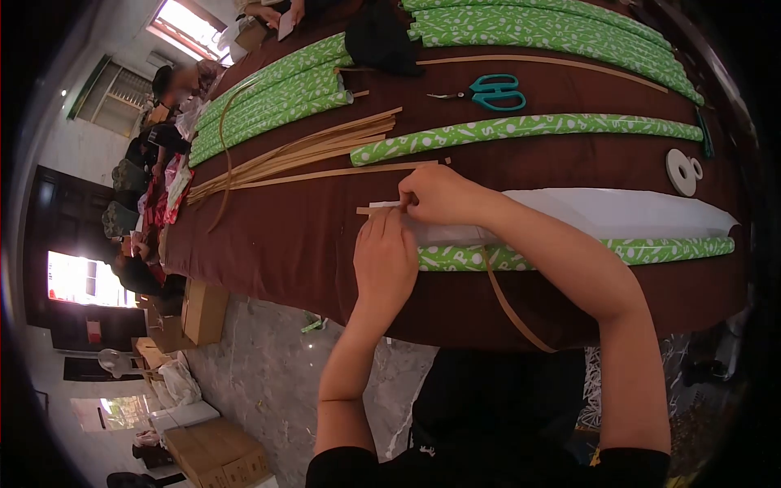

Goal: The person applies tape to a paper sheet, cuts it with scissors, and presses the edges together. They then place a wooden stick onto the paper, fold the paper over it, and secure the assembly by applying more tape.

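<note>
In front of me lies a partly unrolled roll of green patterned wrapping paper, its white inner side facing up. My left hand rests at the left end of this sheet, fingers stretched out flat over the edge. Beside its fingertips, my right hand is closed in a pinch at the sheet's corner; what it grips is hidden. A short tan strip end pokes out left of the fingers. Another tan strip hangs from under the roll toward the table's front edge.
Behind my hands lie a single green roll, a bundle of tan strips, teal-handled scissors and a white tape roll. Stacked green rolls and a black cloth are farther back. Other people sit along the far side.
</note>
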Demonstrator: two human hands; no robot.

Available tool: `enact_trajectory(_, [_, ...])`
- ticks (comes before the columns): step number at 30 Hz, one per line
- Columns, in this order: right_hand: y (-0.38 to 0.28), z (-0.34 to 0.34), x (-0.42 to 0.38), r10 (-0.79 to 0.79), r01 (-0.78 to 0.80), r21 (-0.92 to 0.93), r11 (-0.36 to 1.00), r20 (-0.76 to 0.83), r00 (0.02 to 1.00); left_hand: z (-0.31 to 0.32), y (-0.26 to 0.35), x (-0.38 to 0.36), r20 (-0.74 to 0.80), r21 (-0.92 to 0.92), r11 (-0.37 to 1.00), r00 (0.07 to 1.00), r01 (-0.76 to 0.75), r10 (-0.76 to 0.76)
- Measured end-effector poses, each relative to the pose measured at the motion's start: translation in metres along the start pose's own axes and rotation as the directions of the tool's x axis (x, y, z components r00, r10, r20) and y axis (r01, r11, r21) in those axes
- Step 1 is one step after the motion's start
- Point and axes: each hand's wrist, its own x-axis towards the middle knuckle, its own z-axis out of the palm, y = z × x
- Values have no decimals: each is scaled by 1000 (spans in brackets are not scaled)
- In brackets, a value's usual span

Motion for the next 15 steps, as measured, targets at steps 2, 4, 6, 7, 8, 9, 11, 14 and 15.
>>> enact_trajectory(2, [-2, -4, -1, 23, -23, 29, 999, 15, 1000, 0, 2, 0, 65, -48, 996, 996, 72, -69])
enact_trajectory(4, [-9, -9, -2, 86, -89, 67, 994, 38, 996, 2, 0, 0, 53, 2, 999, 998, 42, -42])
enact_trajectory(6, [-16, -17, -1, 145, -152, 101, 983, 66, 987, 2, -1, -2, 44, 13, 1000, 999, 20, -21])
enact_trajectory(7, [-20, -21, -1, 129, -134, 71, 988, 76, 989, 2, -2, -3, 31, 22, 1000, 1000, 1, -1])
enact_trajectory(8, [-22, -24, -2, 113, -117, 39, 992, 87, 990, 3, -3, -4, 33, 15, 1000, 999, 5, -5])
enact_trajectory(9, [-20, -22, -2, 120, -123, 33, 992, 92, 989, 4, -4, -3, 18, 27, 999, 1000, -17, 16])
enact_trajectory(11, [-13, -17, -4, -118, 105, -219, 970, -46, 992, 4, -2, -3, 3, 28, 999, 999, -37, 37])
enact_trajectory(14, [-14, -27, -9, -4, 9, -79, 997, 62, 998, 3, -2, -1, 12, -15, 1000, 1000, -24, 24])
enact_trajectory(15, [-17, -32, -13, 4, 2, -87, 996, 64, 998, 4, -3, -2, 12, -6, 1000, 1000, -24, 24])
